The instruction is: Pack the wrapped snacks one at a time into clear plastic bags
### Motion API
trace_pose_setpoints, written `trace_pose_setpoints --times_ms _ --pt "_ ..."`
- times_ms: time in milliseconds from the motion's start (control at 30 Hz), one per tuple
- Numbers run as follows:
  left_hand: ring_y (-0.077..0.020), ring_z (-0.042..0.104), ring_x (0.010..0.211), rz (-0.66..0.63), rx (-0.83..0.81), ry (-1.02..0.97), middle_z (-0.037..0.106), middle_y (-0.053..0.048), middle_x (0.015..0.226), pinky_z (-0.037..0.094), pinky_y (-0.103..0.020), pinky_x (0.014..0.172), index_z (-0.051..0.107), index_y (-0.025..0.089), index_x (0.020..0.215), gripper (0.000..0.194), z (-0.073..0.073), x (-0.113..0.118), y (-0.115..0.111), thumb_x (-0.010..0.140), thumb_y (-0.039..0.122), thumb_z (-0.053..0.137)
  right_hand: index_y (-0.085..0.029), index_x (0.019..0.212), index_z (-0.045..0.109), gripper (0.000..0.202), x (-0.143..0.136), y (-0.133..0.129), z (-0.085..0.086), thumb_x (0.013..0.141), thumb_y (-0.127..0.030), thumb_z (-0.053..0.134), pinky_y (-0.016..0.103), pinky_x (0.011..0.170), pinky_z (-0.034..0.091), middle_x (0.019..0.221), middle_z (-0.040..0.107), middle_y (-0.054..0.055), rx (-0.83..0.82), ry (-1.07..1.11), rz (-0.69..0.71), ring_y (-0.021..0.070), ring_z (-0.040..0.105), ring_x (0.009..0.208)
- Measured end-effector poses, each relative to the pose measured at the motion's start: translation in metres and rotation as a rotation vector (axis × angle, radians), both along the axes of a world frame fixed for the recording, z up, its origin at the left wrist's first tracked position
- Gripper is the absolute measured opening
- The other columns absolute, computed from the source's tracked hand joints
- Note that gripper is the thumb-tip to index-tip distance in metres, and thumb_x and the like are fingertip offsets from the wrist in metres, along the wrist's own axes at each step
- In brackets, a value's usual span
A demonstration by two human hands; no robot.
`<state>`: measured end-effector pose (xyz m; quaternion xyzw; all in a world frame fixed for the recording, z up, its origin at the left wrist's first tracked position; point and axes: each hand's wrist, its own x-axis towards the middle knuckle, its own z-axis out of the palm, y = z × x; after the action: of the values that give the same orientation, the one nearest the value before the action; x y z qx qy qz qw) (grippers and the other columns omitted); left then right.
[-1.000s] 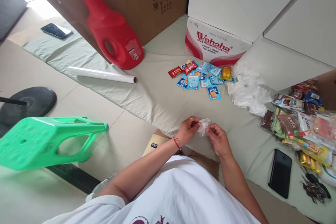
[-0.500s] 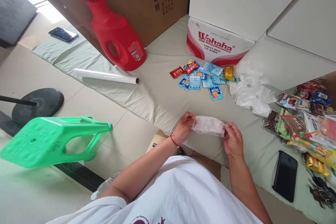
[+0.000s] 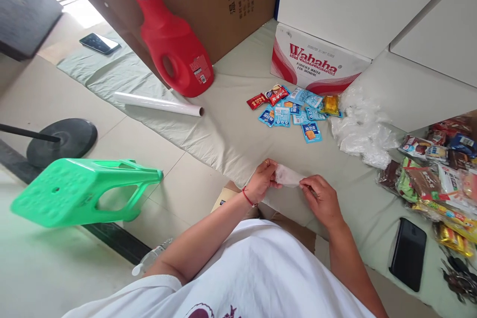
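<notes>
A small translucent plastic bag [image 3: 287,176] is stretched between my two hands, above the front edge of the green cloth [image 3: 238,134]. My left hand [image 3: 263,181] pinches its left end, with a red string around the wrist. At the right end, the thumb and fingers of my right hand [image 3: 321,199] close on a narrow corner. Beyond the hands lies a group of blue snack packets [image 3: 282,115] with red packets [image 3: 257,101] and a yellow one [image 3: 331,105]. A heap of clear plastic bags [image 3: 363,129] sits to their right.
Behind stands a Wahaha carton [image 3: 316,62]. Left are a red jug [image 3: 179,49], a white roll [image 3: 158,104], a phone [image 3: 100,43] and a green stool [image 3: 74,191]. Assorted snacks [image 3: 428,184], a black phone [image 3: 408,253] and keys [image 3: 460,276] lie right.
My right hand has moved left, closer to my left hand. The bag now looks narrower and slants down to the right. The whole view has shifted slightly.
</notes>
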<state>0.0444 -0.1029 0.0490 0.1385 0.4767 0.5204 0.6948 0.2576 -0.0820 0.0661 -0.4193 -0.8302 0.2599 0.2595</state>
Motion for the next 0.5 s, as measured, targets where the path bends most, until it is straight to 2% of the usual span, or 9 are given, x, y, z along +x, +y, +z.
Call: trace_pose_setpoints --times_ms 67,133,233,333,500 --pt "-0.0144 0.069 0.072 -0.001 0.03 -0.039 0.063 0.0 0.09 0.052 -0.024 0.056 0.052 0.022 0.097 0.054 0.002 -0.001 -0.004 0.075 0.065 0.077 -0.024 0.095 0.068 0.014 -0.004 -0.005 0.001 0.1 -0.029 0.057 0.03 0.067 0.048 0.089 0.067 0.003 -0.101 0.07 -0.091 0.0159 0.06 0.074" --pt "-0.0172 0.071 0.085 -0.036 0.066 -0.042 0.067 -0.005 0.103 0.054 -0.026 0.064 0.054 0.021 0.101 0.06 0.004 0.001 -0.007 0.072 0.066 0.081 -0.023 0.09 0.067 0.015 -0.01 -0.01 0.002 0.098 -0.034 0.06 0.029 0.064 0.047 0.083 0.065 0.001 -0.184 0.117 -0.196 0.0146 0.058 0.067" --pt "-0.0164 0.065 0.088 -0.122 0.103 0.041 0.068 -0.005 0.098 0.052 -0.028 0.074 0.063 0.018 0.094 0.056 0.005 0.007 -0.01 0.064 0.057 0.09 -0.023 0.085 0.067 0.021 -0.019 -0.016 0.001 0.094 -0.042 0.066 0.028 0.061 0.044 0.076 0.064 0.0 -0.337 0.201 -0.275 0.0141 0.053 0.062" --pt "-0.0132 0.058 0.077 -0.176 0.121 0.115 0.066 -0.002 0.083 0.047 -0.028 0.073 0.07 0.016 0.083 0.048 0.004 0.012 -0.01 0.064 0.056 0.089 -0.022 0.08 0.067 0.028 -0.025 -0.018 0.001 0.087 -0.048 0.073 0.026 0.057 0.038 0.07 0.062 -0.001 -0.552 0.327 -0.263 0.0132 0.048 0.06" --pt "-0.0118 0.054 0.07 -0.195 0.183 0.104 0.065 -0.001 0.076 0.042 -0.028 0.07 0.071 0.016 0.079 0.039 0.002 0.013 -0.012 0.066 0.049 0.088 -0.02 0.082 0.072 0.034 -0.028 -0.016 0.003 0.08 -0.053 0.08 0.025 0.058 0.037 0.071 0.062 0.0 -0.83 0.469 -0.165 0.013 0.048 0.063"
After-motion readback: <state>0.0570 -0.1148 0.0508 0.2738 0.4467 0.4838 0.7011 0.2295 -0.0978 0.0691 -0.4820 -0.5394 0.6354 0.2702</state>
